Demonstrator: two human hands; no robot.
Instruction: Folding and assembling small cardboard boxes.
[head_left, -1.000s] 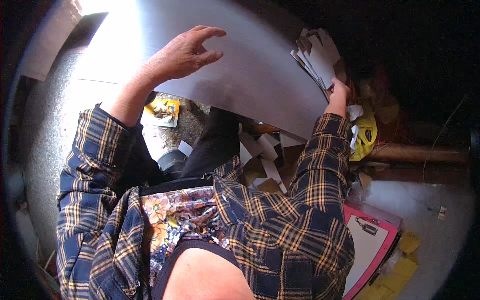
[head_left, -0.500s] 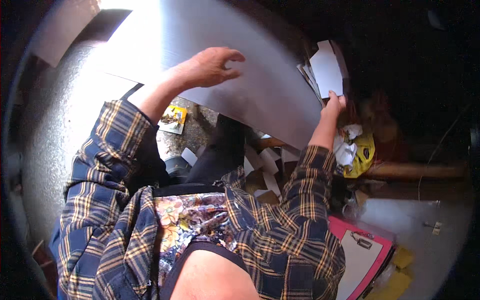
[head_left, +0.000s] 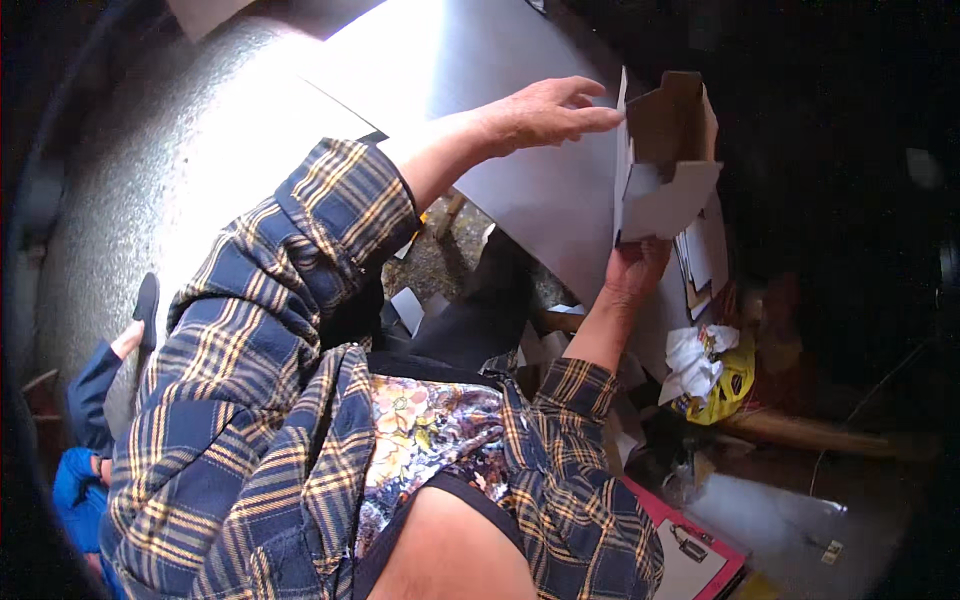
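We saw the right hand point(head_left: 635, 275) clenched from below on the bottom edge of one small, half-folded cardboard box, brown inside and white outside point(head_left: 665, 155), which it held upright above the large grey sheet of board point(head_left: 520, 190), while the left hand point(head_left: 545, 110) reached across with its fingers point(head_left: 590, 118) stretched out flat and loose, their tips just touching the box's left flap. The board lay over a speckled grey floor point(head_left: 120, 200) in bright light, with a few flat white card blanks point(head_left: 705, 250) stacked just right of the box, one crumpled white-and-yellow bag point(head_left: 715, 365) lower right, and one pink-edged clipboard point(head_left: 690, 555) near the bottom edge.
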